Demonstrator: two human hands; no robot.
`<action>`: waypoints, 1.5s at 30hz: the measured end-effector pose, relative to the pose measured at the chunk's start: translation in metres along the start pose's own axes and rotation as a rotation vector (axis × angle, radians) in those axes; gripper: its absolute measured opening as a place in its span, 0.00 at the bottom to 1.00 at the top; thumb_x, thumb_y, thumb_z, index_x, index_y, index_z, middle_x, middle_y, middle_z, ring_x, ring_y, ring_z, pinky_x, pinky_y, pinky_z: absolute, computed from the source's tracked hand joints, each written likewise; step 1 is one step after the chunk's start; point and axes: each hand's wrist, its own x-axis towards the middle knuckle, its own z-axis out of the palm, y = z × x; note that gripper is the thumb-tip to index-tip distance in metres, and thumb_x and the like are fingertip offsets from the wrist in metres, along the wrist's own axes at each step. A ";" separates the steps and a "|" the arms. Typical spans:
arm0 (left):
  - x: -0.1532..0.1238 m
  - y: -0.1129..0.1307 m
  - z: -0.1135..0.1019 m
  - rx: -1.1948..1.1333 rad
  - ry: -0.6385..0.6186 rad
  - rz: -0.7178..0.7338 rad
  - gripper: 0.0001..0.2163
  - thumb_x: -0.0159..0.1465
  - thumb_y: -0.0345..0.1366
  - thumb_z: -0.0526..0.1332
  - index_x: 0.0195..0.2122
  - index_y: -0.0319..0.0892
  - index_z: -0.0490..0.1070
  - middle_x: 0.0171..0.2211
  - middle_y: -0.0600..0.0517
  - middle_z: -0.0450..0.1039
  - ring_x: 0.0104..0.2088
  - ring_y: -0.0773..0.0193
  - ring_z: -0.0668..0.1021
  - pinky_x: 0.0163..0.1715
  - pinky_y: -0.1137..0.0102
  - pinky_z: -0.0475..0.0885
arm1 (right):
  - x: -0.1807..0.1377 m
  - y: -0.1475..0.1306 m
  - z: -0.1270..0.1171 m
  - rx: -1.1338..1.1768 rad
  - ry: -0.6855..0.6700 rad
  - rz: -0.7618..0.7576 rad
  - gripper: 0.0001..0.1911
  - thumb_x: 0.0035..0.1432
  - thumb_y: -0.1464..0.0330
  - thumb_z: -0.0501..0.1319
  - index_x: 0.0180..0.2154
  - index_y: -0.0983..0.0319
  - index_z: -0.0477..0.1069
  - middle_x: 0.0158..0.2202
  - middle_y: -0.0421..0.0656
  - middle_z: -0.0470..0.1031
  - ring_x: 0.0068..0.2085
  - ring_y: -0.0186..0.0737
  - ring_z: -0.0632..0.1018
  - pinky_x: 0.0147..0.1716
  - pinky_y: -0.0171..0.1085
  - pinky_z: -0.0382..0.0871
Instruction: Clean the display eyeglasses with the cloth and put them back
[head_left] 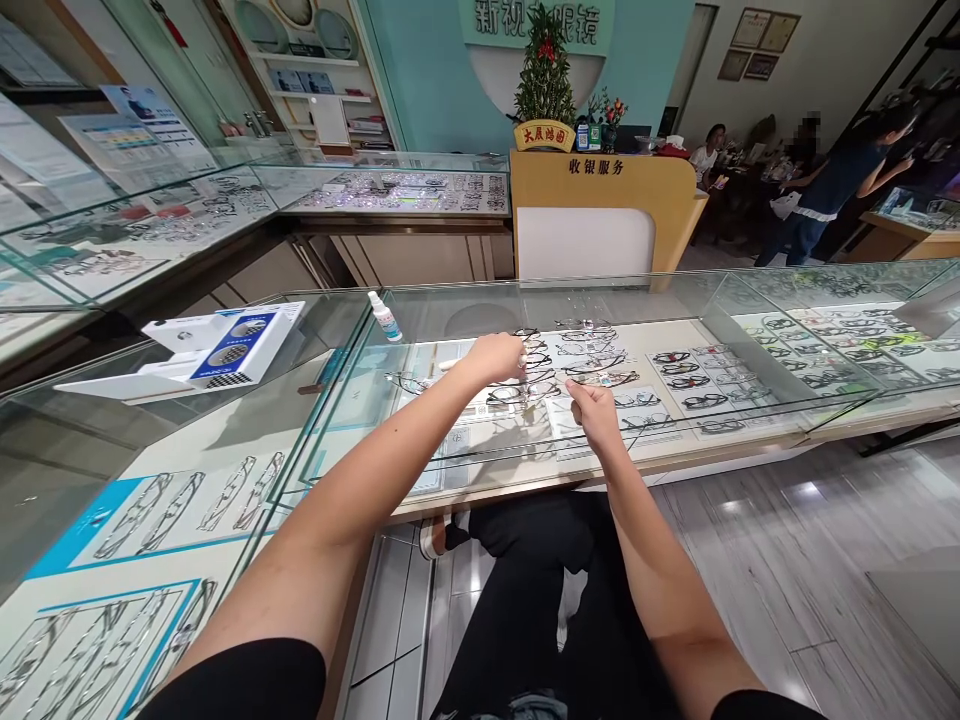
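My left hand (496,358) reaches over the glass counter with its fingers curled closed. It is beside several pairs of eyeglasses (536,358); whatever its fingers hold is hidden. Lower and to the right, my right hand (596,410) is closed, thumb against the bent forefinger, and I cannot make out anything in the pinch. Between the two hands shows a dark-rimmed pair of eyeglasses (517,394). Another pair with a thin frame (409,384) is left of my left hand. More spectacles (589,335) lie in rows beyond my hands.
A white spray bottle (385,318) stands on the glass at the left. Near it is an open blue-and-white box (236,350). Display cases with spectacles (686,383) run along both sides. A yellow service desk (600,180) stands beyond, and a person (832,190) stands at the right.
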 end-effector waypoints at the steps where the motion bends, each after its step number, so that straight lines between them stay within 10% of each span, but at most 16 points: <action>1: 0.002 0.001 0.001 0.001 -0.001 0.002 0.13 0.63 0.41 0.72 0.47 0.45 0.88 0.50 0.39 0.87 0.50 0.46 0.85 0.47 0.65 0.75 | 0.000 -0.001 0.001 0.001 0.001 0.000 0.41 0.53 0.40 0.73 0.18 0.54 0.47 0.16 0.31 0.45 0.21 0.28 0.47 0.24 0.40 0.39; 10: -0.010 -0.026 -0.025 -0.243 0.055 0.057 0.07 0.61 0.39 0.71 0.39 0.48 0.89 0.36 0.47 0.87 0.36 0.54 0.82 0.33 0.66 0.66 | -0.003 0.006 -0.003 0.041 0.028 -0.027 0.41 0.57 0.41 0.72 0.18 0.54 0.47 0.16 0.31 0.45 0.21 0.28 0.46 0.25 0.40 0.39; 21: -0.014 -0.089 -0.023 -1.296 0.672 0.075 0.21 0.51 0.55 0.80 0.32 0.42 0.83 0.23 0.54 0.70 0.25 0.67 0.65 0.28 0.69 0.58 | 0.064 -0.044 0.055 -0.086 -0.075 -0.283 0.39 0.62 0.39 0.68 0.20 0.55 0.50 0.20 0.34 0.49 0.25 0.32 0.52 0.26 0.39 0.46; 29: -0.001 -0.090 0.000 -1.507 0.791 0.099 0.28 0.47 0.61 0.82 0.33 0.43 0.79 0.24 0.56 0.69 0.25 0.69 0.64 0.27 0.71 0.59 | 0.132 -0.074 0.116 -0.143 -0.332 -0.402 0.40 0.60 0.39 0.67 0.19 0.54 0.46 0.21 0.33 0.44 0.26 0.31 0.47 0.29 0.40 0.40; 36: -0.007 -0.083 0.015 -1.493 0.789 0.108 0.28 0.49 0.62 0.82 0.33 0.42 0.81 0.23 0.57 0.64 0.25 0.69 0.61 0.27 0.70 0.54 | 0.133 -0.055 0.106 -0.144 -0.362 -0.277 0.25 0.55 0.44 0.73 0.36 0.57 0.72 0.17 0.27 0.50 0.22 0.31 0.47 0.26 0.39 0.40; 45: -0.007 -0.078 0.020 -1.424 0.821 0.159 0.26 0.52 0.60 0.82 0.33 0.41 0.83 0.29 0.52 0.75 0.27 0.67 0.67 0.28 0.69 0.61 | 0.128 -0.051 0.106 -0.275 -0.287 -0.390 0.15 0.59 0.54 0.68 0.35 0.57 0.71 0.18 0.27 0.49 0.24 0.32 0.52 0.29 0.37 0.50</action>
